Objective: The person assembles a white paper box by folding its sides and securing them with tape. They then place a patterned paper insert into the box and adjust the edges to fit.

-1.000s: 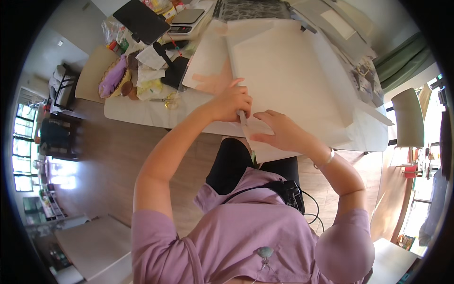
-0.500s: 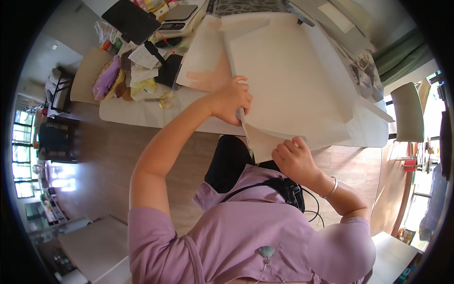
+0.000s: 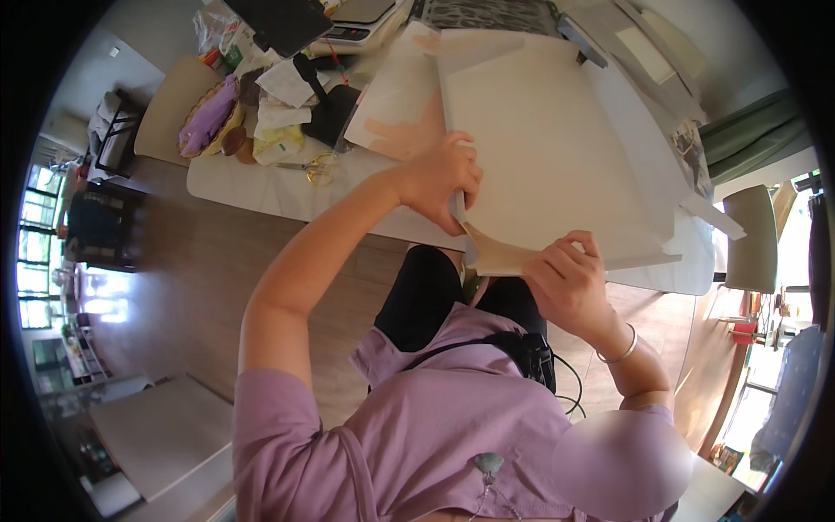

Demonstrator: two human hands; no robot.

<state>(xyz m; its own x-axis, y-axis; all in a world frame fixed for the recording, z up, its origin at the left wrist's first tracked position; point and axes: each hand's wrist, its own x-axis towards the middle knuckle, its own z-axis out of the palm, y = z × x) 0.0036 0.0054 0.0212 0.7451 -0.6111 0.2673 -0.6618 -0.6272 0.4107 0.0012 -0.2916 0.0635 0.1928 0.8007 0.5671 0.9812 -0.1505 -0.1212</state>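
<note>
Pale tabletop: large white sheet, edges upturned, extending beyond left fingers, pinched on its left edge, and right fingers, gripping its near edge. Presumably light, bendable, crease-prone; best held along folds.

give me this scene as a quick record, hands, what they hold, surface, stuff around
left hand: gripping the left edge of the paper, near its close corner
right hand: gripping the close edge, bracelet on the wrist
held item: large white paper, edge turned up between the hands
surface: white table
left of hands: yellow-handled scissors
far left: basket with purple cloth in it
far side: kitchen scale
</note>
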